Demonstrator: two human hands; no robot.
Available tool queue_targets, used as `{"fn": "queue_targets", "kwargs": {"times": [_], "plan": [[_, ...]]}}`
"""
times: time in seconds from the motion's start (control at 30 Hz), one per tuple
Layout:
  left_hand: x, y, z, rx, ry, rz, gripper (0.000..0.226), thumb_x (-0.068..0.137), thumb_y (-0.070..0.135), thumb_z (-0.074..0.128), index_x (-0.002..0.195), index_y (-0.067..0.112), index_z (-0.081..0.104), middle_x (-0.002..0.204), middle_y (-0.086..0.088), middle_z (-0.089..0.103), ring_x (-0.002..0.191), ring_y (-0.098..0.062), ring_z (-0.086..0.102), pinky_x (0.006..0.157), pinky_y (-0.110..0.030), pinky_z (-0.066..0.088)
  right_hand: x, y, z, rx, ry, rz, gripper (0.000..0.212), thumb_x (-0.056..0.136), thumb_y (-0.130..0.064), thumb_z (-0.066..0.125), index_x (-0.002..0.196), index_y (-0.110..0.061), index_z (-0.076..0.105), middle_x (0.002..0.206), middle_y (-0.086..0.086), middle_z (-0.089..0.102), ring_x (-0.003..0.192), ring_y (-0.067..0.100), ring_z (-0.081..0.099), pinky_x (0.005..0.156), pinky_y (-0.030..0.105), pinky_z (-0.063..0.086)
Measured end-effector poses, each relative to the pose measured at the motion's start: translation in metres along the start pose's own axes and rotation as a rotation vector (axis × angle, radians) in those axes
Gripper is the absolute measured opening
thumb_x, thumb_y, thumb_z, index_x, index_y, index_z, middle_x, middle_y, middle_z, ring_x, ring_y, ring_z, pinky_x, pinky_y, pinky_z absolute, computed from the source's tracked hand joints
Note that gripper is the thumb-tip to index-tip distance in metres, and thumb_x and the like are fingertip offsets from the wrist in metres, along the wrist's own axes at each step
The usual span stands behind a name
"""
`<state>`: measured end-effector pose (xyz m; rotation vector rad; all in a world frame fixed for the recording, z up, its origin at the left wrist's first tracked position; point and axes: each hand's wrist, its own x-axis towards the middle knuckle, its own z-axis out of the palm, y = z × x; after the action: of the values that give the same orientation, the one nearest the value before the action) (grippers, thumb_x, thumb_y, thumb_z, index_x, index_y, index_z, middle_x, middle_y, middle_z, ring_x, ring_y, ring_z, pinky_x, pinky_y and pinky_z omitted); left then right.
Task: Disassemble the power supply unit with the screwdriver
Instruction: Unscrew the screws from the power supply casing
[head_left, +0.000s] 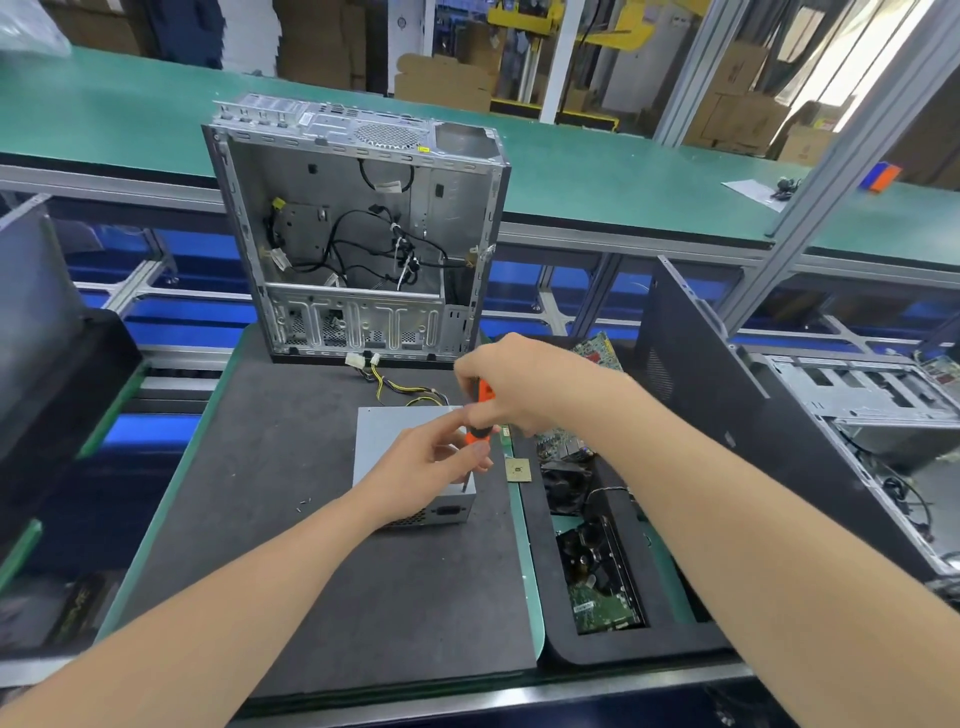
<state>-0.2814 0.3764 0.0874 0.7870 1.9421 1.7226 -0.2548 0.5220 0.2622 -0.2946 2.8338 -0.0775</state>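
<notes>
The PSU (395, 441) lies flat on the counter (291, 493), near the open case (358, 234), lid up for access from above. The right grip (511, 384) clasps the top of the screwdriver (483, 391) handle, likely to supply torque. The left grip (426, 467) pinches the lower handle, steadying the upright shaft at the PSU's near right corner. Probable step: working a lid screw; tip contact cannot be confirmed.

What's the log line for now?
right hand: grips orange-black screwdriver | left hand: pinches it | tip: on grey metal power supply box
</notes>
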Motion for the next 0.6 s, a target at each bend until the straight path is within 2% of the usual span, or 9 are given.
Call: {"fn": "queue_targets", "kwargs": {"times": [0.03, 0.1, 0.17, 0.27, 0.37, 0.4, 0.47, 0.53, 0.6], "plan": [[0.000, 0.001, 0.000, -0.011, 0.004, -0.001, 0.035, 0.095, 0.055, 0.063, 0.127, 0.043, 0.064, 0.101, 0.001, 0.077, 0.102, -0.021, 0.074, 0.088, -0.038, 0.063, -0.001, 0.003, -0.004, 0.000, -0.028, -0.063, 0.010, 0.088, -0.024, 0.067, 0.097, -0.022, 0.062, 0.086, -0.007, 0.063, 0.067, 0.009, 0.059, 0.057, 0.030, 0.046], [0.000, 0.004, -0.001, -0.036, 0.013, -0.012, 0.027, 0.093, 0.055, 0.065, 0.118, 0.044, 0.067, 0.102, -0.002, 0.077, 0.103, -0.020, 0.075, 0.087, -0.038, 0.063, -0.001, 0.008, -0.009, -0.043, -0.092, -0.171, 0.018, 0.086, -0.013, 0.068, 0.098, -0.027, 0.064, 0.092, -0.013, 0.055, 0.081, 0.003, 0.054, 0.062, 0.028, 0.045], [0.001, 0.007, -0.001, -0.042, 0.017, -0.017, 0.020, 0.091, 0.055, 0.066, 0.107, 0.043, 0.069, 0.102, -0.004, 0.077, 0.102, -0.022, 0.075, 0.088, -0.040, 0.063, 0.002, 0.010, -0.011, -0.130, -0.123, -0.253, 0.022, 0.085, -0.009, 0.068, 0.096, -0.027, 0.066, 0.096, -0.012, 0.046, 0.085, -0.001, 0.046, 0.061, 0.023, 0.036], [0.002, 0.005, -0.001, -0.034, 0.015, -0.016, 0.020, 0.091, 0.053, 0.067, 0.105, 0.038, 0.069, 0.102, -0.003, 0.078, 0.101, -0.027, 0.074, 0.089, -0.044, 0.063, 0.007, 0.012, -0.006, -0.147, -0.119, -0.290, 0.027, 0.083, -0.001, 0.065, 0.092, -0.026, 0.069, 0.098, -0.009, 0.042, 0.089, 0.011, 0.049, 0.065, 0.027, 0.042], [0.002, 0.004, -0.001, -0.032, 0.013, -0.016, 0.023, 0.090, 0.056, 0.067, 0.107, 0.041, 0.070, 0.103, -0.002, 0.078, 0.101, -0.025, 0.074, 0.089, -0.043, 0.063, 0.004, 0.012, -0.004, -0.135, -0.109, -0.270, 0.029, 0.083, -0.002, 0.063, 0.097, -0.027, 0.069, 0.099, -0.007, 0.043, 0.088, 0.011, 0.047, 0.070, 0.029, 0.044], [0.002, 0.004, -0.001, -0.024, 0.014, -0.017, 0.022, 0.090, 0.056, 0.066, 0.108, 0.042, 0.070, 0.103, -0.002, 0.079, 0.102, -0.023, 0.074, 0.089, -0.042, 0.063, 0.001, 0.011, -0.003, -0.120, -0.099, -0.258, 0.026, 0.084, -0.008, 0.064, 0.101, -0.028, 0.067, 0.100, -0.007, 0.044, 0.088, 0.009, 0.046, 0.071, 0.029, 0.045], [0.003, 0.003, -0.001, -0.004, 0.017, -0.015, 0.020, 0.090, 0.054, 0.066, 0.108, 0.044, 0.069, 0.101, 0.000, 0.079, 0.102, -0.020, 0.075, 0.088, -0.041, 0.064, -0.004, 0.007, 0.000, -0.055, -0.023, -0.203, 0.020, 0.087, -0.033, 0.065, 0.107, -0.030, 0.062, 0.100, -0.008, 0.046, 0.089, 0.010, 0.050, 0.074, 0.032, 0.047], [0.004, 0.002, -0.001, -0.006, 0.033, -0.015, 0.019, 0.089, 0.054, 0.066, 0.105, 0.045, 0.070, 0.099, 0.001, 0.079, 0.100, -0.018, 0.075, 0.086, -0.040, 0.064, -0.006, 0.000, 0.008, -0.040, 0.161, -0.035, 0.040, 0.088, -0.064, 0.054, 0.104, -0.027, 0.058, 0.095, -0.006, 0.049, 0.086, 0.020, 0.055, 0.069, 0.037, 0.045], [0.004, 0.001, -0.001, -0.010, 0.032, -0.011, 0.024, 0.091, 0.056, 0.065, 0.112, 0.045, 0.069, 0.098, 0.000, 0.078, 0.100, -0.020, 0.075, 0.086, -0.039, 0.064, -0.005, -0.010, 0.015, -0.142, 0.342, 0.201, 0.063, 0.089, -0.079, 0.036, 0.088, -0.019, 0.054, 0.078, -0.001, 0.048, 0.073, 0.027, 0.052, 0.062, 0.036, 0.037]]}}
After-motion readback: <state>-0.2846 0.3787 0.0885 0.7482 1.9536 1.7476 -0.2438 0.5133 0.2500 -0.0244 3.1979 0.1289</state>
